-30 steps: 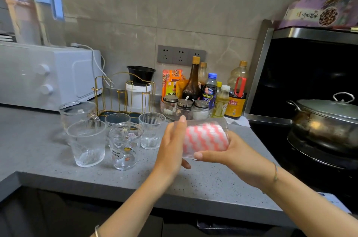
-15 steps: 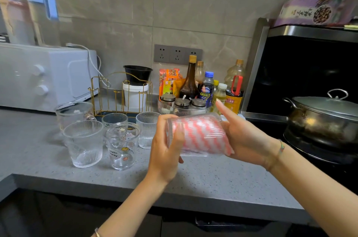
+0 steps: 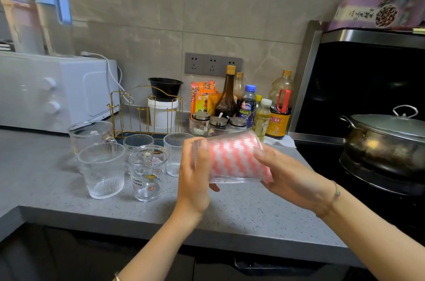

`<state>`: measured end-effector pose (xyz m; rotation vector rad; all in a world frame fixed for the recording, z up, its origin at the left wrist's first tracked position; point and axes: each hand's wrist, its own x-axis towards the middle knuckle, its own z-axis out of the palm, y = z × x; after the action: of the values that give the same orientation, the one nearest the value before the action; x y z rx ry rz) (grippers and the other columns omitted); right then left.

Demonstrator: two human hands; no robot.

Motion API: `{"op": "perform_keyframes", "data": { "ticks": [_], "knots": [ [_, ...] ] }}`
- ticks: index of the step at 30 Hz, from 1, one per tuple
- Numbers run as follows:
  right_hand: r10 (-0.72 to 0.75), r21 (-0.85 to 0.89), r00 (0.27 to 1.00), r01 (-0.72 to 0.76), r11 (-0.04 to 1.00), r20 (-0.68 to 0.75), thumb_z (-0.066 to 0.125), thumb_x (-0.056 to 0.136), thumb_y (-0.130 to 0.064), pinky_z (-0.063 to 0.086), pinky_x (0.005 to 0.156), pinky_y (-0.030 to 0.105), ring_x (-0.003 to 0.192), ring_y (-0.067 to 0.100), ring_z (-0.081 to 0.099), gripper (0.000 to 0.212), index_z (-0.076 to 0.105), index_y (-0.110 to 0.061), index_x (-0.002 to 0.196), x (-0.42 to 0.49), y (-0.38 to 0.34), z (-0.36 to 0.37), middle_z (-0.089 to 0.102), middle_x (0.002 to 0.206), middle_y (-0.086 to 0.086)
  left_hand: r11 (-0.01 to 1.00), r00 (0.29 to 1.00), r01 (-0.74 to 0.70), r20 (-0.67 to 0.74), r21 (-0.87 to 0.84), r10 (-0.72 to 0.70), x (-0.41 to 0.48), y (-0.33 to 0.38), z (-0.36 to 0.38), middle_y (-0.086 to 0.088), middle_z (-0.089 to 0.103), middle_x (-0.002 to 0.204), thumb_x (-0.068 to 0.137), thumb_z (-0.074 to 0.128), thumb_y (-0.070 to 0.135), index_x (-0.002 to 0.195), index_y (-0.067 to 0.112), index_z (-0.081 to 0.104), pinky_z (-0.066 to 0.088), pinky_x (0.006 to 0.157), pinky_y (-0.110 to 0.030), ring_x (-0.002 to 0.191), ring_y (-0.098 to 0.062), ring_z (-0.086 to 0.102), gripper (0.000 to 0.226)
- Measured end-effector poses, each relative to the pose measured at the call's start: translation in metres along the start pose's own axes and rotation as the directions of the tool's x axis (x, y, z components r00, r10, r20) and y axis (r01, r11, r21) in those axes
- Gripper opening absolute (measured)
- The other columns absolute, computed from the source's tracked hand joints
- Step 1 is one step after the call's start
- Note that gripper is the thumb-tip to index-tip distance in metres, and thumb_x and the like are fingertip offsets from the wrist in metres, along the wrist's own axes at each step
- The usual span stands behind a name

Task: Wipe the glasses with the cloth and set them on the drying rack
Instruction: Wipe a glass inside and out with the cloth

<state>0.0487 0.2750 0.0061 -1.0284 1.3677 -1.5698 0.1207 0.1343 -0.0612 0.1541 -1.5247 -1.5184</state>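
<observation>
I hold a ribbed clear glass on its side above the counter, stuffed with a pink-and-white striped cloth. My left hand grips the glass at its base end. My right hand holds the mouth end, where the cloth pokes out. Several other glasses stand grouped on the counter to the left, one with cartoon print. The gold wire drying rack stands behind them with nothing on it.
A white microwave with a jug on top fills the left. Sauce bottles and seasoning jars stand behind the glass I hold. A steel pot sits on the stove at the right. The grey counter edge runs below my hands.
The glass has turned in my hands and tilted. My left hand shifted round its base end, and my right hand moved to cup the mouth end from below and right.
</observation>
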Motion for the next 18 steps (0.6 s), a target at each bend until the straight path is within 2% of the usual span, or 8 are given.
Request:
{"op": "perform_keyframes", "data": {
  "ticks": [4,6,8,10,11,12,14,18],
  "knots": [
    [-0.038,-0.301,0.999,0.03,0.953,-0.022,0.073,0.082,-0.03,0.045,0.078,0.004,0.102,-0.009,0.062,0.037,0.052,-0.034,0.112,-0.004,-0.002,0.001,0.069,0.104,-0.027,0.997,0.997,0.074,-0.015,-0.022,-0.074,0.005,0.003,0.001,0.021,0.063,0.07,0.083,0.037,0.055,0.109,0.012,0.053,0.046,0.04,-0.021,0.065,-0.001,0.064,0.052],
    [-0.015,-0.418,1.0,0.013,0.908,-0.003,0.068,0.085,-0.028,0.044,0.076,0.002,0.098,-0.013,0.061,0.031,0.052,-0.031,0.112,-0.004,-0.002,0.003,0.067,0.102,-0.031,0.999,0.998,0.046,-0.032,-0.013,-0.046,0.005,0.003,0.001,0.019,0.062,0.071,0.083,0.039,0.057,0.107,0.011,0.052,0.046,0.04,-0.022,0.066,-0.003,0.064,0.054],
    [-0.005,-0.456,1.0,0.012,0.89,0.016,0.062,0.086,-0.03,0.043,0.071,0.003,0.087,-0.016,0.061,0.027,0.055,-0.03,0.111,-0.004,-0.002,0.003,0.067,0.098,-0.033,1.0,0.999,-0.021,-0.042,0.021,0.021,0.004,0.001,0.002,0.011,0.061,0.072,0.078,0.04,0.063,0.102,0.015,0.052,0.046,0.04,-0.023,0.069,-0.012,0.064,0.055],
    [0.002,-0.446,1.0,-0.001,0.895,0.001,0.057,0.082,-0.037,0.041,0.066,0.013,0.075,-0.013,0.056,0.024,0.062,-0.031,0.105,-0.004,-0.002,0.001,0.068,0.094,-0.028,0.997,0.997,-0.066,-0.024,0.046,0.068,0.002,-0.001,0.002,-0.006,0.059,0.076,0.078,0.04,0.064,0.098,0.024,0.052,0.047,0.041,-0.024,0.073,-0.03,0.063,0.046],
    [0.015,-0.39,1.0,-0.015,0.921,-0.002,0.062,0.081,-0.04,0.046,0.07,0.022,0.082,-0.008,0.058,0.023,0.067,-0.03,0.101,-0.004,-0.002,0.0,0.069,0.098,-0.023,0.992,0.994,-0.107,-0.004,0.06,0.107,0.001,-0.002,0.002,-0.01,0.058,0.078,0.08,0.041,0.065,0.098,0.026,0.052,0.049,0.046,-0.024,0.075,-0.033,0.061,0.044],
    [0.032,-0.305,0.999,-0.027,0.952,0.011,0.067,0.082,-0.042,0.051,0.081,0.03,0.093,-0.001,0.062,0.024,0.072,-0.027,0.099,-0.003,-0.001,-0.001,0.07,0.105,-0.015,0.984,0.987,-0.158,0.016,0.078,0.157,0.0,-0.002,0.002,-0.007,0.059,0.081,0.082,0.043,0.068,0.1,0.026,0.051,0.051,0.054,-0.022,0.077,-0.028,0.062,0.046],
    [0.036,-0.16,0.999,-0.031,0.987,0.032,0.063,0.085,-0.039,0.052,0.09,0.025,0.107,0.012,0.065,0.026,0.074,-0.023,0.102,-0.002,-0.001,0.002,0.07,0.114,-0.002,0.96,0.965,-0.261,0.063,0.099,0.255,-0.003,-0.003,0.002,0.006,0.061,0.089,0.084,0.041,0.073,0.104,0.023,0.049,0.05,0.069,-0.018,0.079,-0.009,0.062,0.055],
    [-0.014,-0.189,0.995,-0.005,0.982,-0.099,0.058,0.084,-0.027,0.047,0.102,0.034,0.111,0.024,0.064,0.034,0.066,-0.014,0.115,0.004,0.007,0.006,0.069,0.116,0.007,0.953,0.95,-0.289,0.153,0.093,0.273,-0.003,-0.004,0.001,0.022,0.06,0.098,0.084,0.04,0.075,0.111,0.026,0.045,0.048,0.071,-0.013,0.085,-0.001,0.061,0.056]
  ]
}}
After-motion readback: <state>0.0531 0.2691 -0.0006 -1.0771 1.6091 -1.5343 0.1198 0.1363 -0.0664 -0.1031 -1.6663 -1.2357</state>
